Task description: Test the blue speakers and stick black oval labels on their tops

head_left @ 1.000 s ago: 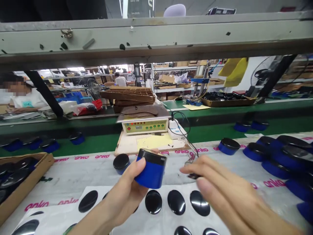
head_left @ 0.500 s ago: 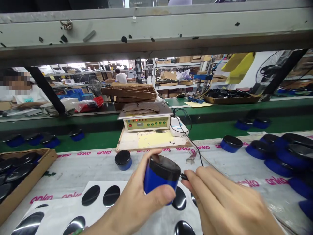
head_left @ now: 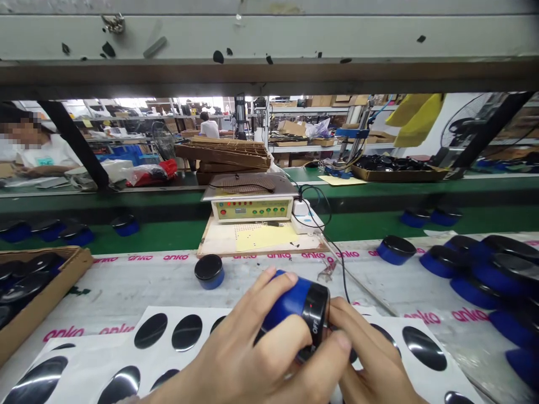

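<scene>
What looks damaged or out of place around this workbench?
The pale overhead beam looks worn: dark flecks dot its face, perhaps chipped paint or stuck scraps. Below, what seems a crumpled scrap lies on the anko-printed sheet.

left hand (head_left: 252,350) grips tilted blue cylinder (head_left: 290,303) | right hand (head_left: 370,350) at its black end (head_left: 321,300)

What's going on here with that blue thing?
A person's left hand is gripping a tilted blue-and-black round device, with OFF printed on its black band. The right hand is at the black end; whether it holds anything is hidden. Below is a white sheet with shiny black discs. A similar device stands upright just beyond.
</scene>
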Demonstrator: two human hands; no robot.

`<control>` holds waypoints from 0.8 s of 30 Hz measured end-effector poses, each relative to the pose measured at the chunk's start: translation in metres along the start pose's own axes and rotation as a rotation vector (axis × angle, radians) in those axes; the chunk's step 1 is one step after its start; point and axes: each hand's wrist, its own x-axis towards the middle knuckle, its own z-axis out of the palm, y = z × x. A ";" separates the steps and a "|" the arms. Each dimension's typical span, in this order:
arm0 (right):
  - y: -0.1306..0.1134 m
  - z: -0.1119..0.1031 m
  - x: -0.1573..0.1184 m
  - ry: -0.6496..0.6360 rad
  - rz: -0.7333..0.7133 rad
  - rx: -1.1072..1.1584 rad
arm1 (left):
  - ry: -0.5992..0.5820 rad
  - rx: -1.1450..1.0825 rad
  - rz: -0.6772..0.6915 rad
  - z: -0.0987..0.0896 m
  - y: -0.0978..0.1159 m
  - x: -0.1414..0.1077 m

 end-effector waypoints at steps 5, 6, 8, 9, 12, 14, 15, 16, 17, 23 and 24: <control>-0.002 0.002 0.002 0.024 -0.022 -0.027 | -0.080 0.023 0.086 -0.003 -0.001 0.009; -0.001 0.002 0.002 0.028 -0.018 -0.031 | -0.118 0.006 0.080 -0.003 -0.001 0.009; 0.001 0.001 0.000 0.014 0.003 -0.032 | -0.165 -0.048 0.026 -0.003 -0.002 0.006; 0.002 0.000 -0.002 -0.006 0.019 -0.027 | -0.177 -0.095 -0.020 -0.003 -0.002 0.003; 0.009 -0.001 -0.008 -0.123 0.007 -0.019 | -0.223 -0.317 -0.205 -0.001 -0.005 -0.005; 0.016 -0.002 -0.013 -0.232 -0.113 -0.125 | -0.362 -0.469 -0.313 0.005 -0.011 -0.011; 0.020 -0.003 -0.016 -0.275 -0.188 -0.205 | -0.443 -0.505 -0.348 0.009 -0.015 -0.015; 0.025 -0.005 -0.019 -0.295 -0.255 -0.286 | -0.516 -0.504 -0.373 0.014 -0.021 -0.020; 0.031 -0.008 -0.022 -0.288 -0.296 -0.353 | -0.570 -0.467 -0.402 0.019 -0.027 -0.025; 0.091 -0.079 -0.014 -0.064 0.408 -0.685 | -0.684 -0.189 -0.539 0.050 -0.066 -0.060; 0.104 -0.094 -0.010 -0.046 0.491 -0.725 | -0.693 -0.189 -0.529 0.052 -0.069 -0.064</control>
